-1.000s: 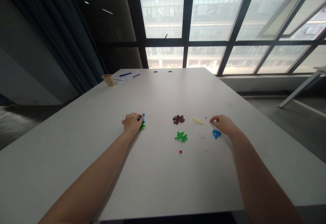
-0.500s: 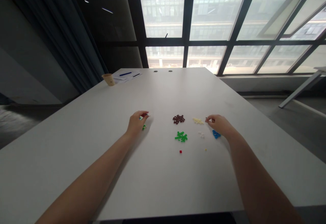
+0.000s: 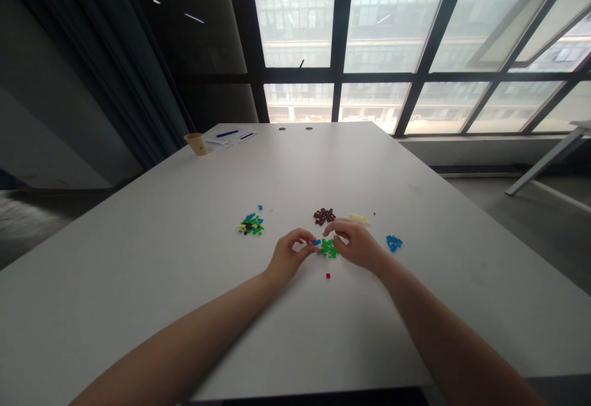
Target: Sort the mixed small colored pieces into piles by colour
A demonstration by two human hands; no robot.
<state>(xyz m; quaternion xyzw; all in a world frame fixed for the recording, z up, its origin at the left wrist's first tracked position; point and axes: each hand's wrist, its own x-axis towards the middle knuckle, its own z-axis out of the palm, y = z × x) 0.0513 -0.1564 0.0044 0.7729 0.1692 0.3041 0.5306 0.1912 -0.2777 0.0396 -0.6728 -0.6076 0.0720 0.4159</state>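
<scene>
My left hand [image 3: 290,257] is closed, pinching a small blue toy brick [image 3: 316,242] between thumb and forefinger at the left side of the green brick pile [image 3: 329,248]. Over that pile's right side, my right hand [image 3: 354,243] has its thumb and forefinger apart, and no piece shows between them. Just beyond the hands lies a heap of dark brown bricks [image 3: 324,215]. Cream pieces [image 3: 360,219] show partly behind my right hand. One red brick [image 3: 328,276] rests nearer to me.
A mixed-colour pile [image 3: 252,225] lies to the left, with a separate blue piece [image 3: 260,207] beyond it. Blue bricks [image 3: 394,243] are at the right, a tiny dark piece [image 3: 374,214] behind them. Farther off stand a paper cup [image 3: 197,144] and papers [image 3: 235,140] with pens.
My left hand has moved right from the mixed pile and now has a blue brick. My right hand has moved left from the cream pieces to the green pile, leaving a tiny dark piece behind.
</scene>
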